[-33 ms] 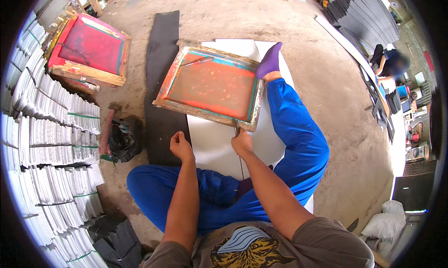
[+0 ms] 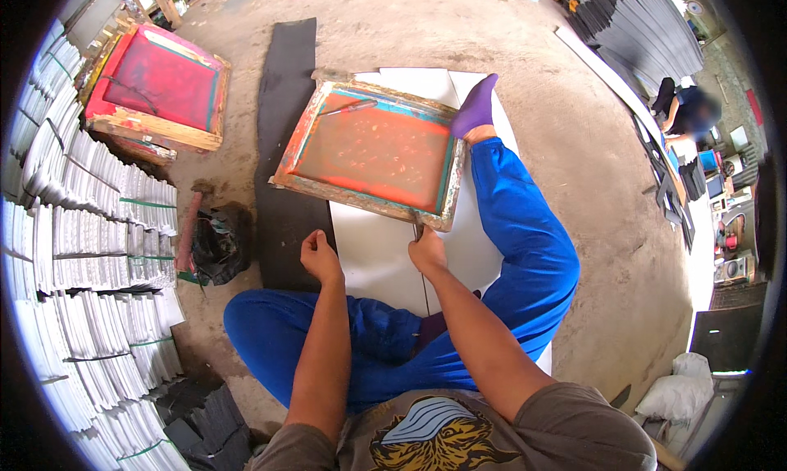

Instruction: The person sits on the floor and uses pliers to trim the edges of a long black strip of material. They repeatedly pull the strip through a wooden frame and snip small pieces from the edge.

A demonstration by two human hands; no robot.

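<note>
A wooden screen-printing frame (image 2: 373,199) with orange-stained mesh lies before me, tilted, its right end by my purple-socked foot (image 2: 474,109). A slim tool with a reddish handle (image 2: 352,108) rests across its upper left part. My right hand (image 2: 428,252) is closed round a narrow dark tool (image 2: 419,230), whose tip meets the frame's near edge; its kind is not clear. To the left, apart from the frame, my left hand (image 2: 320,258) hovers with fingers curled together over the edge of a black sheet (image 2: 287,143); anything inside them is hidden.
White boards (image 2: 373,262) lie under the frame. Another frame with pink-red mesh (image 2: 156,77) stands at far left. Tied stacks of white sheets (image 2: 90,250) line the left side, near a black plastic bag (image 2: 221,243). A person (image 2: 689,114) works at far right beside dark sheets (image 2: 643,28).
</note>
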